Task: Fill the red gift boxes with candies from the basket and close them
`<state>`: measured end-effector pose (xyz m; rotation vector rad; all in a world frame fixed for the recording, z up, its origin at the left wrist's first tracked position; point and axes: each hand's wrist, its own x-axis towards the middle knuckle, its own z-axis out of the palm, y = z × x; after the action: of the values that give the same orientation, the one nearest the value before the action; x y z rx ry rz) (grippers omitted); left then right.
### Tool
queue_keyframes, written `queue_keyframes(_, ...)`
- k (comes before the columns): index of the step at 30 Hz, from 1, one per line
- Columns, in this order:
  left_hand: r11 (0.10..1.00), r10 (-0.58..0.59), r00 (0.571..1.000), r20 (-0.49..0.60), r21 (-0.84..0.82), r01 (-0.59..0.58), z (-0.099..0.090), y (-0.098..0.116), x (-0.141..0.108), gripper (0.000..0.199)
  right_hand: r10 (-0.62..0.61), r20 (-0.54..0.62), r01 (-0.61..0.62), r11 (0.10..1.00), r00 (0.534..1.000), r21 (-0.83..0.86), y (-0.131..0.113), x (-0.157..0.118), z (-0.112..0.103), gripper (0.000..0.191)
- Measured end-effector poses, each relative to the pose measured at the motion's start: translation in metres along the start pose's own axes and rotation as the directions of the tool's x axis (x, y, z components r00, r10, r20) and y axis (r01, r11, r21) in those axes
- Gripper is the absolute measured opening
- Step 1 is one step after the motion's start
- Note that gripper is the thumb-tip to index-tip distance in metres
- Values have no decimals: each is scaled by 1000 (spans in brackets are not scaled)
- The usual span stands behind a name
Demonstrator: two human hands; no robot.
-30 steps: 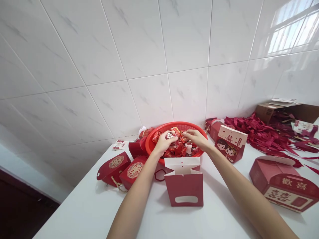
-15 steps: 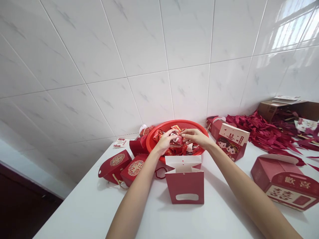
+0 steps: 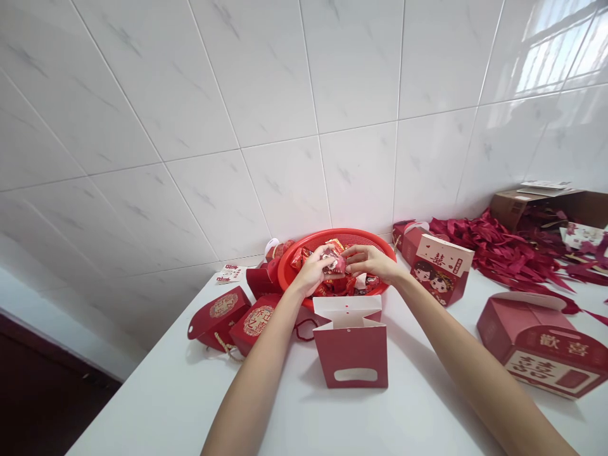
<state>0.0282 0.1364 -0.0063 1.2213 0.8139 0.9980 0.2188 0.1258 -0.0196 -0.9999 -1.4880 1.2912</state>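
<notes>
My left hand (image 3: 314, 271) is closed on a red wrapped packet (image 3: 335, 261) with a printed picture, above the red plastic basket (image 3: 311, 240). My right hand (image 3: 368, 261) is beside the packet, its fingers curved toward it; whether they grip it is unclear. Red and gold wrapped pieces (image 3: 339, 288) lie in the basket under both hands. In front of the basket, an open red paper box (image 3: 351, 354) stands upright, with its white inside showing and a white oval on its front.
Red boxes (image 3: 256, 322) with rope handles lie at the left. A printed box (image 3: 441, 269) and a larger box (image 3: 541, 348) stand at the right. Dark red ribbons (image 3: 489, 247) and a cardboard box (image 3: 510, 209) are behind, near the tiled wall (image 3: 356, 171).
The packet in my left hand has turned, so its printed picture shows more. Both hands have stayed over the basket, and the view has shifted slightly.
</notes>
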Motion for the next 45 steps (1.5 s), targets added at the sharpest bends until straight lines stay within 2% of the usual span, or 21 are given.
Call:
queue_keyframes(10,996,60,998,-22,64,-58,-3,-3,-2,75,-31,-96,26,998,995,-58,1,0,0,25)
queue_keyframes(14,991,99,994,-52,90,-94,-4,-4,-2,81,-63,-147,52,995,987,-80,2,2,1,16)
queue_keyframes(19,987,113,990,-83,126,-102,-8,-7,1,83,-22,-65,14,994,998,-109,1,0,1,23)
queue_keyframes(24,974,178,981,-84,157,-163,-11,-11,5,77,-6,-17,5,998,1000,-64,1,-1,0,23)
queue_keyframes(30,956,216,976,-39,211,-203,-12,-11,6,46,-21,-16,22,997,1000,74,-1,-1,-2,26)
queue_keyframes(38,929,244,969,32,278,-243,-3,-5,3,25,8,53,-15,991,999,135,-7,-5,0,43)
queue_keyframes(42,928,220,967,124,279,-247,7,-2,5,24,-7,54,-3,983,999,185,-10,-7,2,46)
queue_keyframes(45,934,180,967,179,277,-225,11,-2,13,33,-34,-15,37,971,999,236,-7,-4,2,40)
